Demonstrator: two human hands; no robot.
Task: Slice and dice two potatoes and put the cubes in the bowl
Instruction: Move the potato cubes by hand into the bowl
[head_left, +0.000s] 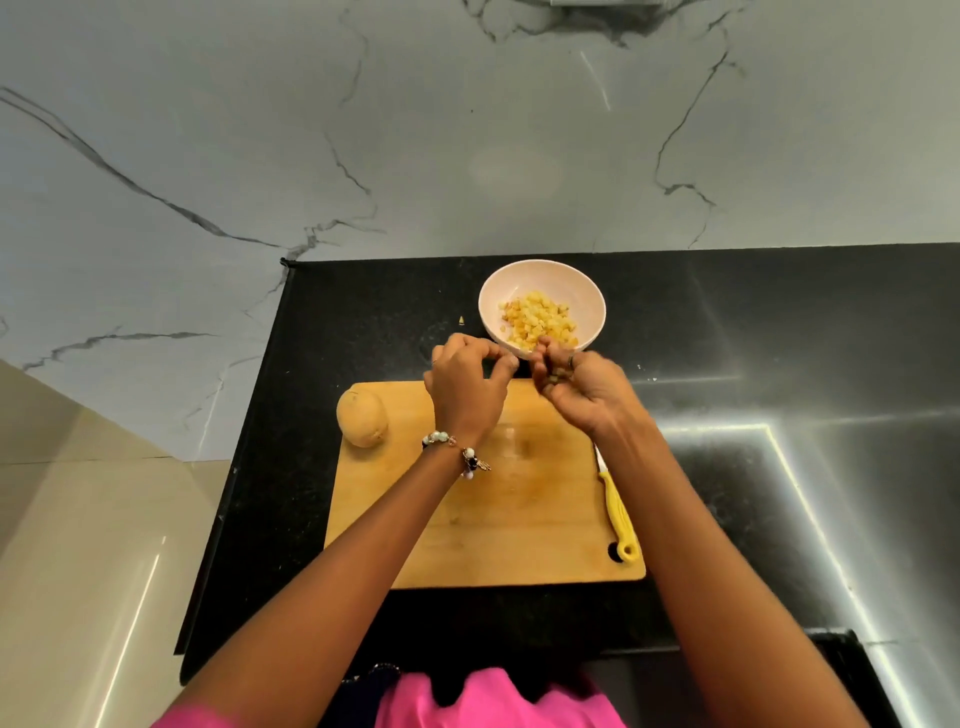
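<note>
Your whole potato (362, 419) lies at the cutting board's (483, 530) ten o'clock corner, long axis running twelve to six. Cubes (540, 317) fill the bowl (542, 304) at twelve. Your right hand (582, 387) curls around cubes at the bowl's rim; your left hand (465, 387) hovers loosely curled, holding nothing. The knife (615, 506) lies at three, blade toward twelve. No readable writing.

left hand (465, 387), right hand (576, 387), fingers curled (close together)
</note>
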